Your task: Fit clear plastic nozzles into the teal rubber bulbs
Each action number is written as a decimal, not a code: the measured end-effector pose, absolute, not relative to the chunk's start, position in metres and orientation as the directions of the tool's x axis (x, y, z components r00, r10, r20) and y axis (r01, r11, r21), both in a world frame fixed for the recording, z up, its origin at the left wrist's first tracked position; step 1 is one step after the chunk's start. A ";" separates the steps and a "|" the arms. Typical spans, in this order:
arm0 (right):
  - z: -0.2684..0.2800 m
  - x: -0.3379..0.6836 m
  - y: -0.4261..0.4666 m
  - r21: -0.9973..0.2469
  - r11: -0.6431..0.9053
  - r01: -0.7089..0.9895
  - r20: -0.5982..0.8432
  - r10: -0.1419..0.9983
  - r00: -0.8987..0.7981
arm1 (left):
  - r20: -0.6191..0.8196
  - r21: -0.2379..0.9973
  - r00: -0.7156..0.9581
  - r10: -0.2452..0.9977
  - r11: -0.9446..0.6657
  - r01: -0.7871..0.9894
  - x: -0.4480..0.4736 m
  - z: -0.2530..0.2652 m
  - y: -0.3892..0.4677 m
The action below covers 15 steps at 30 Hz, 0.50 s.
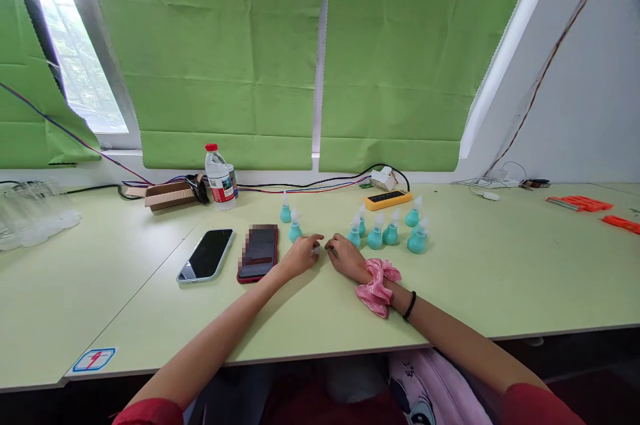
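Observation:
Over the middle of the table my left hand (301, 254) has its fingers curled round a small translucent piece (316, 250), mostly hidden. Close by on the right, my right hand (346, 258) pinches a small dark thing that I cannot make out. The two hands are a short gap apart. Just beyond my left hand stands a teal squeeze bulb (295, 232) with a translucent pointed tip, and another such bulb (285, 212) behind it. Several more teal bulbs (375, 238) stand upright in a group beyond my right hand.
Two phones (206, 256) (258, 253) lie left of my hands. Further back are a water bottle (220, 178), an open cardboard box (171, 196), a yellow power strip (388, 200) and cables. Clear cups (35, 212) stand far left; orange parts (580, 202) lie far right.

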State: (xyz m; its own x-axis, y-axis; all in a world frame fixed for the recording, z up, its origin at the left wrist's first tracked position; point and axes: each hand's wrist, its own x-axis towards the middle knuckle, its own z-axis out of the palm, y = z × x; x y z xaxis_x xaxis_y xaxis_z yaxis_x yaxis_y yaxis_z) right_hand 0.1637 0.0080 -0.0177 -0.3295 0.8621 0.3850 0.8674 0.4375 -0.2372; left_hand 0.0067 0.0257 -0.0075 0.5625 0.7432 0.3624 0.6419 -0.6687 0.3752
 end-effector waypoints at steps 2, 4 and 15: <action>-0.018 0.164 0.008 -0.259 0.441 0.859 0.389 0.862 -0.326 | 0.357 0.354 0.550 0.755 -0.655 0.668 0.006 -0.006 0.024; -0.017 0.164 0.007 -0.271 0.436 0.858 0.386 0.866 -0.317 | 0.357 0.301 0.532 0.767 -0.634 0.712 0.006 -0.004 0.021; -0.007 0.163 -0.001 -0.343 0.448 0.826 0.393 0.867 -0.307 | 0.308 0.243 0.481 0.821 -0.557 0.794 0.005 0.003 0.015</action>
State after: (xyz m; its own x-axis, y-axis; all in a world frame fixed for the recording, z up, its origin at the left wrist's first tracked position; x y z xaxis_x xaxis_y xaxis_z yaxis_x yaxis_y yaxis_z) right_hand 0.1625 -0.0006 -0.0068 -0.3075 0.8666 0.3930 0.8257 0.4483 -0.3426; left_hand 0.0053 0.0149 0.0034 0.4809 0.8208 0.3084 0.7943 -0.5567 0.2433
